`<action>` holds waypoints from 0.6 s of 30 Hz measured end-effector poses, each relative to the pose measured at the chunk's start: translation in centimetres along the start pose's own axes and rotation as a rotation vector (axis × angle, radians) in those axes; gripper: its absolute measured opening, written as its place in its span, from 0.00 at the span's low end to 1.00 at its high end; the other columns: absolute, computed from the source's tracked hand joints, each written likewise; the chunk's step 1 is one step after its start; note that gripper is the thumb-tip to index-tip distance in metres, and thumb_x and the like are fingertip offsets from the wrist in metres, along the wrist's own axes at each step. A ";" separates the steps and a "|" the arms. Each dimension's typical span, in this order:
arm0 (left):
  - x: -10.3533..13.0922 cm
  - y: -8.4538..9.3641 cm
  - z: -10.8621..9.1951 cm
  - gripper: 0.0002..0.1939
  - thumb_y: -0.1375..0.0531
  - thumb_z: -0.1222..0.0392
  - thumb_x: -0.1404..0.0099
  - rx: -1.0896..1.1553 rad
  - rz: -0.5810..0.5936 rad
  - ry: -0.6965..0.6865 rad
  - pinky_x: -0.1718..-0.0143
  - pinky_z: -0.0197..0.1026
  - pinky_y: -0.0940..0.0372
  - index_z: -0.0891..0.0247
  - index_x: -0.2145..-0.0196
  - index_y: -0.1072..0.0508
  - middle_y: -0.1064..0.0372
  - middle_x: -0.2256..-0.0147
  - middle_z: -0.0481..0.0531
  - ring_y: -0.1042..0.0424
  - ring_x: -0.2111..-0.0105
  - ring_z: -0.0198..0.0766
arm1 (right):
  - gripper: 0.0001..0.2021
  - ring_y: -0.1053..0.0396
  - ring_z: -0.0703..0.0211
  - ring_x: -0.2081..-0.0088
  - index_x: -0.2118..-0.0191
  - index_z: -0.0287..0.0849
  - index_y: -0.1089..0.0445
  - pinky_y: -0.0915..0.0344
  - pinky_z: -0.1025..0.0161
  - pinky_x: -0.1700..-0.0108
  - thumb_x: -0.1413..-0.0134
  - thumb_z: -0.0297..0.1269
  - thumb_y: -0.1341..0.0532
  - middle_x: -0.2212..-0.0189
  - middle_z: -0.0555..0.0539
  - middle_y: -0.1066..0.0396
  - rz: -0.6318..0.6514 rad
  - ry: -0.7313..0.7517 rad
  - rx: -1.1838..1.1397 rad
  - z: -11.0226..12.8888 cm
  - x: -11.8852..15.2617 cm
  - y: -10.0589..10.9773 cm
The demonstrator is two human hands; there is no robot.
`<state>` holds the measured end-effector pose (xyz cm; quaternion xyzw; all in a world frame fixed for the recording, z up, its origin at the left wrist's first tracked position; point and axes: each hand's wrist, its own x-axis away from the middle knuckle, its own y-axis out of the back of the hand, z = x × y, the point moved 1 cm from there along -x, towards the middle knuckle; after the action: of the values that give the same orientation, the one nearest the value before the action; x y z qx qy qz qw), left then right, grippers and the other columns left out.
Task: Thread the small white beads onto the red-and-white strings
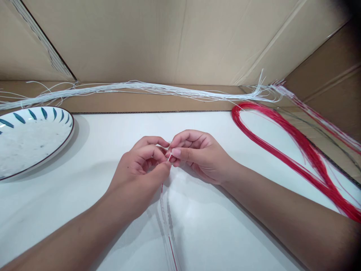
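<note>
My left hand [143, 165] is closed in a pinch, thumb against the fingers, on a thin strand [172, 250]. The strand is partly red and partly whitish or clear, and it hangs down from the hands toward the lower edge of the view. A short white end [169, 157] shows between the two hands. My right hand [197, 152] pinches at this end with thumb and index finger. The fingertips of both hands almost meet, and exactly how the strand sits between them is hidden.
An oval plate [69, 140] with blue-green leaf marks stands at left, holding small whitish bits. Along the back lies a bundle of white strands [158, 88]. Looped red strands [262, 148] lie at right, beside a red-and-white bundle [318, 113]. Cardboard walls [126, 41] enclose the white table [113, 126].
</note>
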<state>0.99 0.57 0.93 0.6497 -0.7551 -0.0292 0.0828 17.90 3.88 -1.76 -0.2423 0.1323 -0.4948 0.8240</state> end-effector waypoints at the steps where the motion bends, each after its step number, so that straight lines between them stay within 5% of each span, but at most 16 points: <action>1: 0.0 0.0 0.0 0.11 0.35 0.59 0.43 -0.005 0.002 0.002 0.76 0.33 0.36 0.61 0.81 0.28 0.34 0.53 0.52 0.29 0.63 0.37 | 0.06 0.24 0.66 0.70 0.67 0.39 0.23 0.26 0.68 0.64 0.50 0.29 0.26 0.74 0.50 0.22 -0.007 0.009 0.016 0.0 0.0 0.0; 18: 0.0 -0.1 0.3 0.09 0.34 0.55 0.39 -0.053 -0.004 0.009 0.63 0.38 0.33 0.59 0.75 0.21 0.33 0.52 0.51 0.28 0.57 0.39 | 0.13 0.26 0.66 0.71 0.58 0.41 0.25 0.27 0.67 0.64 0.49 0.27 0.27 0.71 0.52 0.23 -0.001 -0.013 0.040 0.4 0.0 0.6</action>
<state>1.05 0.58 0.66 0.6488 -0.7525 -0.0464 0.1033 18.50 4.25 -1.69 -0.2289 0.1168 -0.4964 0.8292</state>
